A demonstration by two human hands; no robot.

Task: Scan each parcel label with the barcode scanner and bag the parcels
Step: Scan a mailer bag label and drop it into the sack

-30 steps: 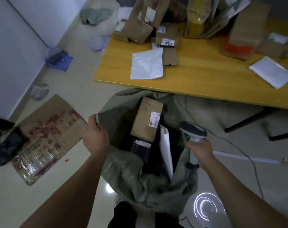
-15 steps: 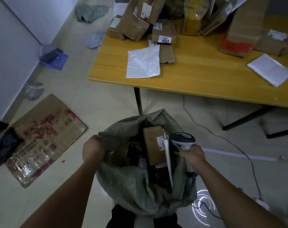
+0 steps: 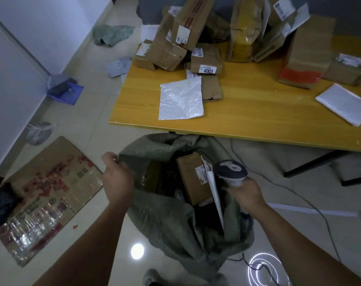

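Left hand (image 3: 117, 180) grips sack (image 3: 175, 221) rim; right hand (image 3: 247, 194) grips scanner (image 3: 231, 171).

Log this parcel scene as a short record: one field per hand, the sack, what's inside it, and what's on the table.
left hand: grips the rim of the sack, holding it open
right hand: holds the barcode scanner at the sack's right edge
sack: green, mouth open, below the near edge of the table
inside sack: labelled cardboard box on end; white flat mailer beside it
on table: pile of cardboard parcels, including a box marked 4003; two white mailers
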